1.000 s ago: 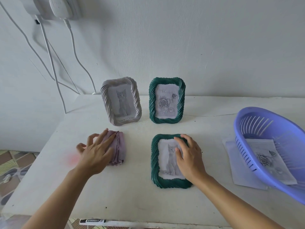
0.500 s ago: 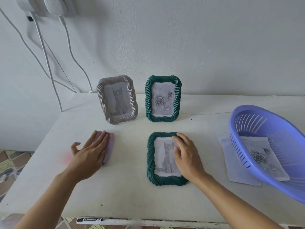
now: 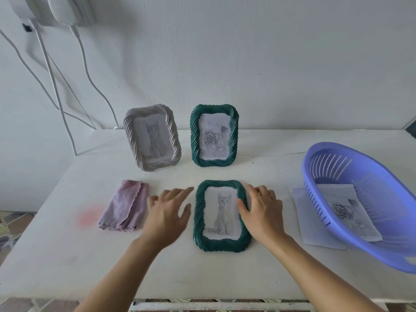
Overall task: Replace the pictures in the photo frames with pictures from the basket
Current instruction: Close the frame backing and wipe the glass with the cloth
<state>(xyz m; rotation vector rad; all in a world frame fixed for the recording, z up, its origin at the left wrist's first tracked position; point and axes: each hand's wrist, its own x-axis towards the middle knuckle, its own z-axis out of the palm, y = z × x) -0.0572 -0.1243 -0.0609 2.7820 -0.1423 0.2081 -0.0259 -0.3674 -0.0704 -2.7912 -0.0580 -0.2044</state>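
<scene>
A green frame with a cat picture lies flat on the white table. My right hand rests on its right edge, fingers spread. My left hand hovers blurred just left of the frame, fingers straight, holding nothing. Behind stand a white frame with a cat picture and a second green frame with a rose picture. At the right, a purple basket holds a rose picture.
A folded pink cloth lies left of my left hand. A blank sheet of paper sticks out from under the basket. White cables hang down the wall at the back left. The table's front edge is close to me.
My left hand has left the pink cloth and moved right, up to the flat green frame. My right hand has shifted to the frame's right edge.
</scene>
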